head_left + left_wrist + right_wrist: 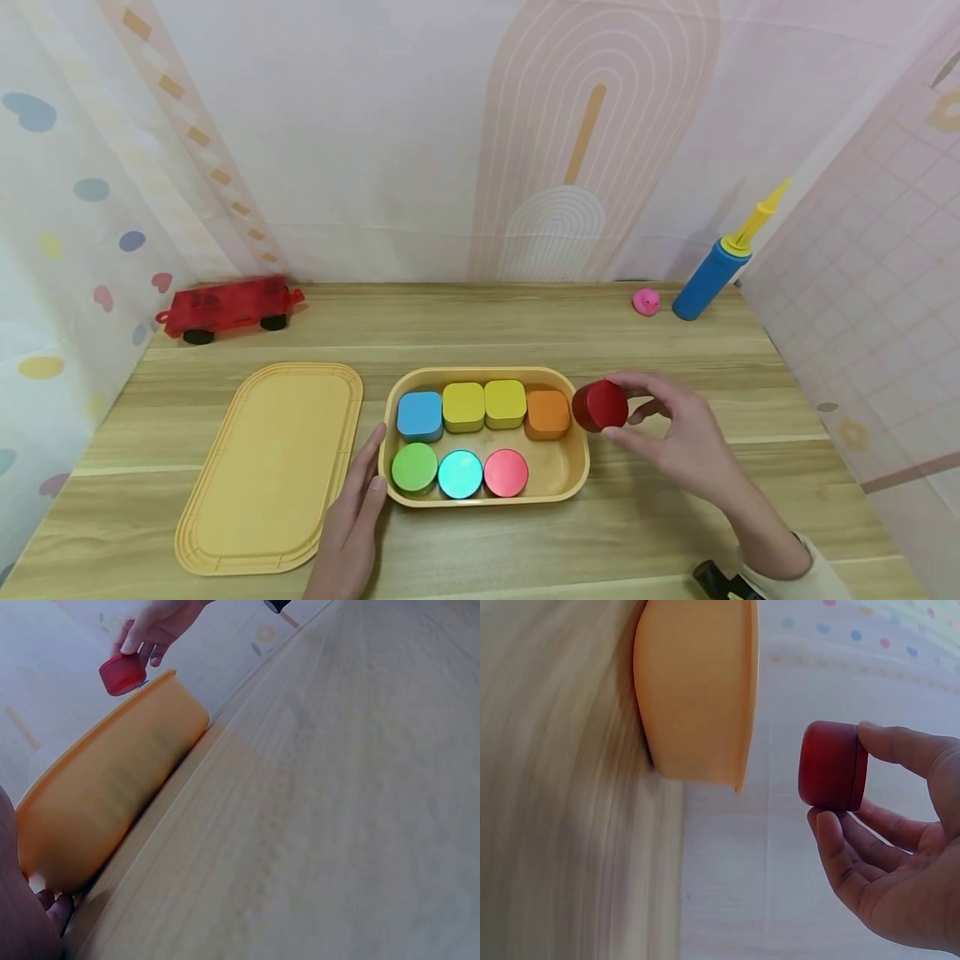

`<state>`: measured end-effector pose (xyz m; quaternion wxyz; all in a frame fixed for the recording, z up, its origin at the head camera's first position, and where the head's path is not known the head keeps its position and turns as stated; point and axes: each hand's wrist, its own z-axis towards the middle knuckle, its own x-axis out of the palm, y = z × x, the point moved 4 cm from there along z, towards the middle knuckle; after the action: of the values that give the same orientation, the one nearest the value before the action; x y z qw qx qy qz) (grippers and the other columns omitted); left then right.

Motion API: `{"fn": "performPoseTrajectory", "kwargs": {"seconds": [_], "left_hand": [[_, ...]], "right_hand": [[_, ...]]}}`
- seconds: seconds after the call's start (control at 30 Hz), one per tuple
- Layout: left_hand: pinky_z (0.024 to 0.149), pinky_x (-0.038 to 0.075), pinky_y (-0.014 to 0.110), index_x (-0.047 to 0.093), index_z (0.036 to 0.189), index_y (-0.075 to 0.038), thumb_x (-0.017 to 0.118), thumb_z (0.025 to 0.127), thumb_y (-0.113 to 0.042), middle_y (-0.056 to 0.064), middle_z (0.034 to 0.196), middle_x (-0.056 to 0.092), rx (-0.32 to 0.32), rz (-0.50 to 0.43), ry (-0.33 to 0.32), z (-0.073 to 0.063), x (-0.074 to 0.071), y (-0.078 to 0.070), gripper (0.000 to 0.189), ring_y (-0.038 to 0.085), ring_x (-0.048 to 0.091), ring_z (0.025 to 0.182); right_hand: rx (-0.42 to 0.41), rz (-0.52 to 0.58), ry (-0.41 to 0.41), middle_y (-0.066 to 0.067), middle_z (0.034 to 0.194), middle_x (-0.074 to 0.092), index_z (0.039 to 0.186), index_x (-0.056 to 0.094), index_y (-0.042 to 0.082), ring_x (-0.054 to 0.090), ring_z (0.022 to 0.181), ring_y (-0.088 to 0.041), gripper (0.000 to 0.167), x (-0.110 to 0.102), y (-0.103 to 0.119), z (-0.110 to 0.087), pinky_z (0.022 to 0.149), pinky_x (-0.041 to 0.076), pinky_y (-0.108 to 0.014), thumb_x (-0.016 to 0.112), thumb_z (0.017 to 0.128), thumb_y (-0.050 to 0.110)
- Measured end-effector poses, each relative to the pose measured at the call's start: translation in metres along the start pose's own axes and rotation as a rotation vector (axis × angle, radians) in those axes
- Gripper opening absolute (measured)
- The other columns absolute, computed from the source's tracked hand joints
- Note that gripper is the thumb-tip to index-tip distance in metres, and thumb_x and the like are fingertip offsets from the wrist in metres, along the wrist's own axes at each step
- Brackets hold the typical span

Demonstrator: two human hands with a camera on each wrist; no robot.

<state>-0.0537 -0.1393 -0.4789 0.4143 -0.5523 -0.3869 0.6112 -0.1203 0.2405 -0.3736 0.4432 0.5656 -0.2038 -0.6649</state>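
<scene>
My right hand (686, 437) pinches a dark red round container (829, 766) between thumb and fingers. A thin seam like a lid's edge runs around it in the right wrist view. It is held tilted, just off the right end of a yellow oblong tub (105, 776) and above rim height. My left hand (355, 521) rests against the tub's left end with extended fingers. Inside, the back row has a blue square block (420, 415), two yellow ones (463, 407) and an orange one (547, 414). Green (415, 467), turquoise (461, 474) and pinkish-red (506, 472) round pieces stand along the front.
A flat yellow lid (270, 467) lies left of the tub. Along the back are a red toy wagon (228, 306), a pink rubber duck (646, 302) and a blue hand pump (708, 279) with a yellow nozzle. Patterned curtains hang behind the wooden table (480, 550).
</scene>
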Motion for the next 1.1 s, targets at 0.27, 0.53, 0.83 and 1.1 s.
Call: {"fn": "performPoseTrajectory", "kwargs": {"seconds": [0.27, 0.53, 0.83, 1.1], "left_hand": [[0.115, 0.026, -0.001, 0.035, 0.175, -0.031, 0.040, 0.123, -0.025, 0.002, 0.179, 0.035, 0.008, -0.008, -0.001, 0.000, 0.000, 0.000, 0.053, -0.014, 0.028, 0.153], [0.116, 0.027, 0.000, 0.036, 0.175, -0.031, 0.041, 0.123, -0.024, 0.004, 0.178, 0.037, 0.028, -0.014, -0.011, 0.000, 0.001, -0.001, 0.053, -0.014, 0.029, 0.153], [0.117, 0.027, 0.000, 0.036, 0.175, -0.030, 0.040, 0.123, -0.022, 0.004, 0.179, 0.037, 0.038, -0.021, -0.011, 0.001, 0.001, -0.001, 0.053, -0.014, 0.029, 0.154], [0.116, 0.027, 0.000, 0.035, 0.175, -0.031, 0.040, 0.123, -0.024, 0.003, 0.179, 0.036, 0.022, -0.017, -0.007, 0.000, 0.001, -0.001, 0.053, -0.014, 0.028, 0.154]], "right_hand": [[-0.050, 0.017, 0.046, -0.004, 0.123, 0.078, 0.135, 0.076, 0.007, 0.069, 0.108, -0.012, 0.055, 0.017, 0.004, 0.000, 0.078, 0.068, -0.031, 0.097, 0.084, 0.003], [-0.076, 0.023, 0.090, -0.005, 0.125, 0.078, 0.132, 0.076, 0.008, 0.070, 0.106, -0.013, 0.054, 0.033, 0.004, -0.001, 0.077, 0.069, -0.037, 0.098, 0.083, 0.002], [-0.056, -0.074, 0.123, -0.002, 0.124, 0.071, 0.127, 0.080, 0.012, 0.068, 0.101, -0.015, 0.053, 0.046, 0.003, -0.004, 0.082, 0.067, -0.036, 0.102, 0.079, 0.008], [0.047, -0.146, 0.159, -0.005, 0.127, 0.061, 0.122, 0.084, 0.019, 0.060, 0.112, -0.023, 0.051, 0.051, -0.003, -0.003, 0.090, 0.064, -0.039, 0.106, 0.076, 0.019]]}}
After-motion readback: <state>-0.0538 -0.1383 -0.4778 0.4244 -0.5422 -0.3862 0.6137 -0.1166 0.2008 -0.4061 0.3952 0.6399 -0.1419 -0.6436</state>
